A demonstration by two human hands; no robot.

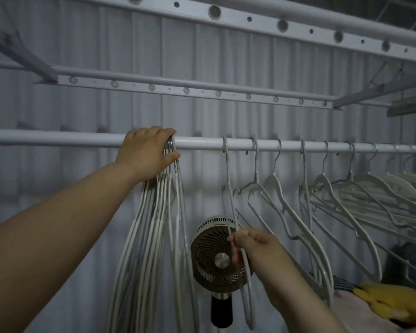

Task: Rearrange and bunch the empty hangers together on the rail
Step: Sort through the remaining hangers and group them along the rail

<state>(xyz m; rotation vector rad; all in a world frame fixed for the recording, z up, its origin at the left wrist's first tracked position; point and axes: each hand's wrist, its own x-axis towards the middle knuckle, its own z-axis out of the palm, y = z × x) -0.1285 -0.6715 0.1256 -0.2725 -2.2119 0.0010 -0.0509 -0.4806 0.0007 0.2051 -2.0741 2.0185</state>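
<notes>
Item one: a white horizontal rail (202, 142) runs the full width of the view, in front of a pale ribbed wall (82, 56). The left hand (147, 152) is on the rail left of centre, fingers curled over the top and thumb underneath. It is clamped on the hooks of a tight bunch of hangers (154, 224), pressing them together against the rail. The bodies of that bunch hang straight down below the wrist, touching one another. Item two: just right of the bunch, after a bare stretch of rail, a single grey hanger (229, 186) is hooked on the rail and turned nearly edge-on to the camera. The right hand (255, 246) is low down, well apart from the left, with fingertips and thumb pinched on the lower wire of this hanger. Item three: further right, a row of spaced hangers (324, 182) remains on the rail, each hook separate from the next, bodies angled and overlapping towards the right edge. Other findings: a round fan (209, 248) on a dark stem stands behind the single hanger and the right hand. Two perforated bars (178, 88) run above the rail. A yellow object (389, 299) lies at lower right; its nature cannot be determined.
</notes>
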